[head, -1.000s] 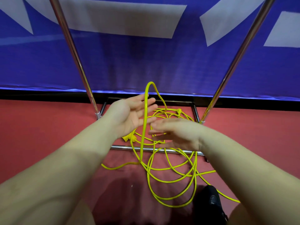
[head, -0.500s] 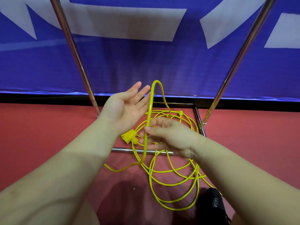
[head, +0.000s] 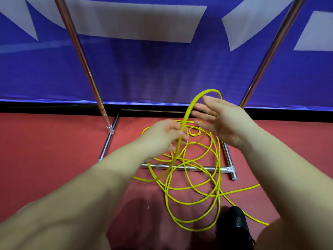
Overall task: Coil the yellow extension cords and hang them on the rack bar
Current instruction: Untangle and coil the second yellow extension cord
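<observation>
Coiling barely begun: left hand (head: pixel 166 135) pinched yellow cord (head: pixel 187 114) mid-frame, right hand (head: pixel 219 121) open; next loop needed.

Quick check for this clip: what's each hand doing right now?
Left hand: fingers curled round the raised loop of the yellow cord, holding it.
Right hand: open, fingers spread, beside the top of the loop; contact cannot be told.

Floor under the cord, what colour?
Red floor, clearest in the head view; the yellow cord lies on it.
</observation>
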Motion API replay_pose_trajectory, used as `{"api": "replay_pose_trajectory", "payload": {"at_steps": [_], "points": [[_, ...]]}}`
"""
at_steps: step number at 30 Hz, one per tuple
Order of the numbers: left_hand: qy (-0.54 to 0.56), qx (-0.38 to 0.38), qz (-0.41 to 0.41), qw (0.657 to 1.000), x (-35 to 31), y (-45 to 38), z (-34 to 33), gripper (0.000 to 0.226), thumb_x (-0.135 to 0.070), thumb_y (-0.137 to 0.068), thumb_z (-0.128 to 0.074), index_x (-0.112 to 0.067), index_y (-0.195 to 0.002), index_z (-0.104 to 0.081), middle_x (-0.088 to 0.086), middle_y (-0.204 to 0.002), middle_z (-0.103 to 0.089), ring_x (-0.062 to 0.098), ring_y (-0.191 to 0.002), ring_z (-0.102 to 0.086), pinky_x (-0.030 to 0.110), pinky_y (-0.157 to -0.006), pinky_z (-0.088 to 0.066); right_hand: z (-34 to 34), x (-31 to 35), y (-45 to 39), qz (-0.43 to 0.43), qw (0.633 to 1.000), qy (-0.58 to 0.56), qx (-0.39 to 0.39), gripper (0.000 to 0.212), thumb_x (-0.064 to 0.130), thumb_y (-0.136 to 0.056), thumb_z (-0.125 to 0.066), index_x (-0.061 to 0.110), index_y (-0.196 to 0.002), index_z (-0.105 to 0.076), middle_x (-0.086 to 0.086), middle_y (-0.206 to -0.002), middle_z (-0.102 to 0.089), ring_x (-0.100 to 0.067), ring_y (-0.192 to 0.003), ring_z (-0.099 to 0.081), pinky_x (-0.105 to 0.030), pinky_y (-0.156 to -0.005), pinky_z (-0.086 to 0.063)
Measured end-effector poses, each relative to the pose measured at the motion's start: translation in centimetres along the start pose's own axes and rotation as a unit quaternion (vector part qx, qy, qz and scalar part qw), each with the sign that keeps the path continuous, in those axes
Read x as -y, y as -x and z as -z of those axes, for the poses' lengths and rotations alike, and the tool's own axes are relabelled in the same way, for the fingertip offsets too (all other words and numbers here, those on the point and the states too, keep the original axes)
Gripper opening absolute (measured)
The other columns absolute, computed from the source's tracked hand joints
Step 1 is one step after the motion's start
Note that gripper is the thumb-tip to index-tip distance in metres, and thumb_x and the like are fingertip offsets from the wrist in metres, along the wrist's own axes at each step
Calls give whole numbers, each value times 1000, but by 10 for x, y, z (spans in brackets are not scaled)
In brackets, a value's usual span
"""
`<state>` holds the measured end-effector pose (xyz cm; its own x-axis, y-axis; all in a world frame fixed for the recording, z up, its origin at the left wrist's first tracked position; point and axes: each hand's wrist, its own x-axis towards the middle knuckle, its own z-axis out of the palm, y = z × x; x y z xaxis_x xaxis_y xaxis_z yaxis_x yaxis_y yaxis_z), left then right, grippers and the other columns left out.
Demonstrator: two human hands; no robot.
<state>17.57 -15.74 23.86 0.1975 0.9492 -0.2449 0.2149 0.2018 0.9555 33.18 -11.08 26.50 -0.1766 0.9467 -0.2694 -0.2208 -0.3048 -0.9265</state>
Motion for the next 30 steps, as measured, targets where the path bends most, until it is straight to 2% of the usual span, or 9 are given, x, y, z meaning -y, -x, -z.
{"api": "replay_pose_trajectory", "payload": {"at_steps": [3,5,10,13,16,20,23,26,30], "points": [[195,-53,-3,979,-10,-3,11,19,-9,-98,-39,-17,-94,-56,-1,-84,-64,8,-78,-65,32,-73,-55,-2,-13,5,-25,978,197,62,38,31,-88,-60,19,-124,-53,-1,-113,-65,-16,-104,-63,-38,-92,-49],[317,-74,-10,946,-15,-3,18,18,-7,-98,-39,-12,-94,-56,1,-81,-66,11,-74,-68,34,-66,-57,-7,-26,10,-40,943,296,147,31,31,-86,-62,23,-116,-58,4,-109,-66,-10,-101,-62,-32,-91,-47],[409,-87,-43,907,-18,-5,31,18,-6,-98,-38,-10,-94,-55,-1,-73,-72,13,-74,-71,36,-63,-60,-14,-36,8,15,939,298,171,13,5,-88,-59,17,-90,-60,0,-79,-64,-9,-72,-59,-22,-72,-47],[318,-71,-53,944,-13,-9,31,20,-10,-98,-39,-14,-111,-54,3,-97,-70,16,-93,-68,32,-77,-57,-14,-22,8,37,958,254,129,16,6,-93,-51,19,-88,-59,2,-72,-63,-7,-64,-62,-24,-63,-51],[36,-25,-17,999,1,-9,20,22,-21,-98,-43,-24,-117,-54,-1,-113,-64,14,-111,-58,22,-89,-44,-9,-5,7,53,986,147,59,15,12,-96,-48,22,-94,-59,2,-72,-61,-3,-56,-61,-20,-50,-52],[-157,105,16,982,17,-4,3,20,-26,-95,-50,-22,-111,-61,-6,-112,-65,10,-110,-57,24,-99,-39,2,4,1,69,993,97,-21,12,16,-96,-50,18,-104,-59,1,-74,-61,-3,-54,-62,-18,-45,-50],[-104,148,31,983,15,-2,-1,15,-10,-95,-50,-23,-96,-57,-5,-92,-66,8,-88,-59,18,-78,-47,8,6,-1,68,996,51,-34,12,17,-96,-51,15,-106,-56,-1,-78,-61,-4,-57,-64,-19,-48,-52],[-49,90,32,994,6,-2,0,21,-4,-96,-44,-21,-89,-54,-4,-81,-62,5,-76,-60,21,-69,-52,8,4,-1,47,997,52,-17,6,24,-96,-50,20,-97,-55,-4,-90,-65,-9,-68,-68,-23,-61,-57],[168,-33,8,985,-6,-6,10,19,-6,-98,-40,-16,-93,-55,1,-84,-61,9,-75,-66,34,-72,-56,6,-13,4,-46,962,256,81,24,39,-91,-53,20,-103,-60,-6,-111,-66,-18,-96,-64,-32,-81,-50]]}}
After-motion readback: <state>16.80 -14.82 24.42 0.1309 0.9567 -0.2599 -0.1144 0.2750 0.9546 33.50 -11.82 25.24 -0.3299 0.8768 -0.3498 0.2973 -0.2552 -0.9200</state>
